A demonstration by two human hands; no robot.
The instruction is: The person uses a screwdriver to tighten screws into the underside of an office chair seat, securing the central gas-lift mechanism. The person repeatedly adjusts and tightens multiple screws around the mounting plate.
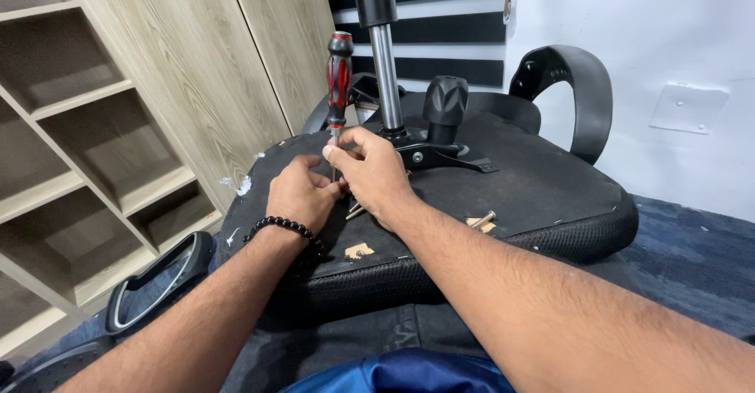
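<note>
An office chair seat lies upside down before me, its black underside up. A red-and-black screwdriver stands upright on it, tip down. My right hand pinches the screwdriver's metal shaft just below the handle. My left hand, with a black bead bracelet on the wrist, rests on the seat at the shaft's base, fingers curled near the tip. A loose bolt lies on the seat to the right of my right forearm.
The chair's gas cylinder and black mechanism with a knob rise behind my hands. A black armrest sits at the far right; another armrest lies on the blue carpet at left. Wooden shelves stand left.
</note>
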